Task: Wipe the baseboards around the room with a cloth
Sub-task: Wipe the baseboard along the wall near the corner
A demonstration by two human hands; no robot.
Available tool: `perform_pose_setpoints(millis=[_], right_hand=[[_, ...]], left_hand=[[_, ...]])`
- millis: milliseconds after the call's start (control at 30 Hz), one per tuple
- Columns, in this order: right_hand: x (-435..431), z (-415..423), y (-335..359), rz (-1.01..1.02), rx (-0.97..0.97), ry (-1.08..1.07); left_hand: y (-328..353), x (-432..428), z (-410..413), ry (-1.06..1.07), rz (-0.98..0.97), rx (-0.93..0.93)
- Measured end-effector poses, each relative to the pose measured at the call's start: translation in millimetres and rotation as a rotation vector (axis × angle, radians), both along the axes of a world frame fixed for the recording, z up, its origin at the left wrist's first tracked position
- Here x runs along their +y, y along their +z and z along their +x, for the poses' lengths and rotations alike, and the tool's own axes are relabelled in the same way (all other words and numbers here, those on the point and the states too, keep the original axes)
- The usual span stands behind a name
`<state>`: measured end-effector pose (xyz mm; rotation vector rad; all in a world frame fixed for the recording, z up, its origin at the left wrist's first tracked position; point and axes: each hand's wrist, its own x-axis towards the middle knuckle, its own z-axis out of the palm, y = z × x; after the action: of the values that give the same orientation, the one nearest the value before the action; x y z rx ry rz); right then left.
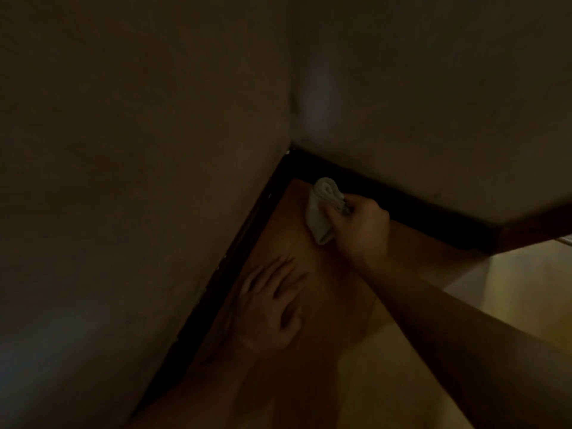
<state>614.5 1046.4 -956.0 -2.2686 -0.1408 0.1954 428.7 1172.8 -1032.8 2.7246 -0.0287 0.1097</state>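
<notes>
A dark baseboard (418,202) runs along the foot of two walls and meets in a corner near the frame's middle. My right hand (360,229) grips a folded pale cloth (322,209), which sits against the floor just beside the right-hand baseboard, close to the corner. My left hand (266,308) lies flat on the floor with fingers spread, next to the left-hand baseboard (216,280). The scene is dim.
Two plain walls (139,134) close in the corner. The floor (365,366) is brownish near the corner and lighter yellow toward the lower right. A reddish-brown edge (532,224), perhaps a door frame, ends the right baseboard.
</notes>
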Motion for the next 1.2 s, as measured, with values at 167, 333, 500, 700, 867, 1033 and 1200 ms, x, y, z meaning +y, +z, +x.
perform_pose_setpoints(millis=[167,333,500,700,867,1033,1200], right_hand=[[39,16,-11,-0.003,-0.025,-0.137],[29,12,-18,-0.101,-0.084,-0.204],[51,19,-10,-0.151,-0.130,-0.083],[-4,5,-10,-0.141,-0.122,-0.288],[-13,8,-14,-0.121,-0.167,-0.214],[-19,10,-12,-0.162,-0.179,-0.189],[-27,5,-12,-0.152,-0.170,-0.242]], left_hand=[[-1,1,0,-0.004,0.015,-0.019],[-1,0,-1,0.006,0.030,-0.012],[1,-1,-1,-0.007,0.037,-0.049],[2,-1,0,0.002,0.052,-0.013],[3,-1,1,-0.007,0.064,0.002],[4,-1,1,-0.013,0.055,0.011],[7,-2,1,-0.016,0.075,0.029]])
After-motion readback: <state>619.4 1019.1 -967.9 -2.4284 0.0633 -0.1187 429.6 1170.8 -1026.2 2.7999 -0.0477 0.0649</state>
